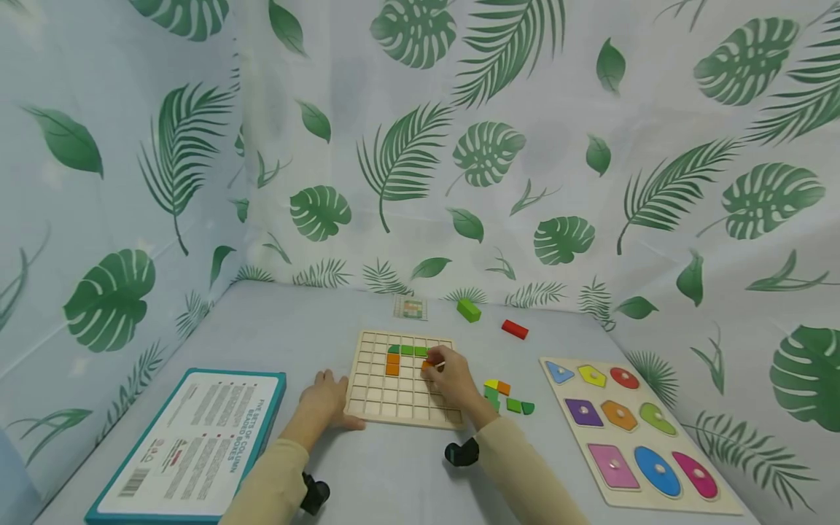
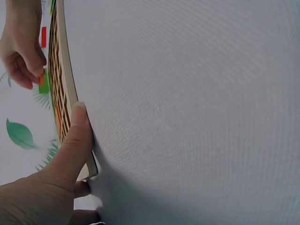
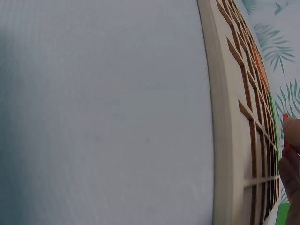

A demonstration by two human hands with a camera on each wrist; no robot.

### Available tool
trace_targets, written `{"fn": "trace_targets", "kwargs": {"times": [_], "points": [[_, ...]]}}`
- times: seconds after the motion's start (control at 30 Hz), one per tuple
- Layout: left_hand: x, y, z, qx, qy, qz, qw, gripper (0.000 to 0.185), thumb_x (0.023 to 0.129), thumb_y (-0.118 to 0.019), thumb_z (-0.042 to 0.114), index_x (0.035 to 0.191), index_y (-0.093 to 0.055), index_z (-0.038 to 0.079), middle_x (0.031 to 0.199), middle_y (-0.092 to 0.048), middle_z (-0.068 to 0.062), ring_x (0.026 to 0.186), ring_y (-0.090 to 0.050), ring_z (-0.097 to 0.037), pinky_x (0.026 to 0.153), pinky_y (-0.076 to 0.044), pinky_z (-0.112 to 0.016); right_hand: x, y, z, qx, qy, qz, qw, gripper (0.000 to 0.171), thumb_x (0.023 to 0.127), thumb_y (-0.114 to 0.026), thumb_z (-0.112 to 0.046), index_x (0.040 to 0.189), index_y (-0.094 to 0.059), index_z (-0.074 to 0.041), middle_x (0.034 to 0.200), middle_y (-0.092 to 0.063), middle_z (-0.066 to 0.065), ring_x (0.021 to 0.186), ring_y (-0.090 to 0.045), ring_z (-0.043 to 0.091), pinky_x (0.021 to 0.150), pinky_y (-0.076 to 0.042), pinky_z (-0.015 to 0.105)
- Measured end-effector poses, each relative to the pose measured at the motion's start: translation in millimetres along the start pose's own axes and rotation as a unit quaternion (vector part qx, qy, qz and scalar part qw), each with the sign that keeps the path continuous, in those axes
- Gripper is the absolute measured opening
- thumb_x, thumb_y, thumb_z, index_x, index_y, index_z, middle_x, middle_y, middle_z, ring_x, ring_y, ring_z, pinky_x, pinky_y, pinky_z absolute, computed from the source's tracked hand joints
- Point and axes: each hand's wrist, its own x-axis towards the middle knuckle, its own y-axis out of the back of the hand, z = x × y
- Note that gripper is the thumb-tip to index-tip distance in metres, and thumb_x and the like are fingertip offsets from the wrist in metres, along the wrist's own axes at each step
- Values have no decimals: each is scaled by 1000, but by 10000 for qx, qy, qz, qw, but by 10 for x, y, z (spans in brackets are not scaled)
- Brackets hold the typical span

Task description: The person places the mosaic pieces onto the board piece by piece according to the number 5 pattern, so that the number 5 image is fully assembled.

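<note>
A wooden grid board (image 1: pixel 405 394) lies on the table between both hands. On its upper part sit a dark green rounded tile (image 1: pixel 394 348), several green square tiles (image 1: pixel 407 350) in a row and two orange square tiles (image 1: pixel 392 364). My left hand (image 1: pixel 326 399) holds the board's near left corner, the thumb (image 2: pixel 78 133) against the front edge and the fingers along the left side. Over the right part of the board, my right hand (image 1: pixel 453 375) pinches an orange square tile (image 1: pixel 426 366) between thumb and fingers. That tile also shows in the right wrist view, partly covered by fingertips.
Loose tiles (image 1: pixel 514 405) in green, yellow and orange lie right of the board. Behind it are a pattern card (image 1: pixel 410 308), a green block (image 1: pixel 469 310) and a red block (image 1: pixel 515 329). A knobbed shape puzzle (image 1: pixel 623 445) lies right, a blue-edged box (image 1: pixel 190 445) left.
</note>
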Motion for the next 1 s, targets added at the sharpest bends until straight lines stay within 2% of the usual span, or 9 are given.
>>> {"fn": "trace_targets", "kwargs": {"times": [0.1, 0.3, 0.53, 1.0], "points": [[6, -7, 5, 8, -16, 31, 10000, 90, 66, -78, 57, 127, -52, -4, 124, -46, -32, 121, -42, -42, 90, -46, -49, 9, -32, -34, 43, 62, -53, 10000, 25, 84, -68, 0, 108, -61, 5, 94, -64, 9, 86, -60, 21, 72, -53, 30], [18, -18, 2, -10, -21, 48, 10000, 91, 66, -77, 58, 129, -51, -3, 129, -43, -33, 125, -39, -43, 93, -44, -50, 41, -101, -65, 25, -101, -174, 9998, 25, 84, -69, -1, 108, -62, 2, 94, -64, 6, 87, -61, 19, 74, -52, 29], [10, -4, 4, 5, -33, 88, 10000, 91, 66, -78, 58, 128, -52, -4, 127, -45, -32, 124, -41, -42, 91, -45, -50, 56, -176, -118, 35, 164, -283, 9995, 24, 85, -67, -1, 109, -60, 3, 95, -64, 9, 87, -61, 20, 74, -52, 29], [10, -5, -18, -98, 9, 40, 9999, 92, 66, -78, 57, 129, -50, -3, 133, -41, -34, 128, -36, -44, 94, -42, -51, 87, -308, -150, -118, 322, -319, 9989, 26, 84, -69, 0, 108, -61, 2, 95, -65, 7, 87, -62, 19, 74, -52, 27]]}}
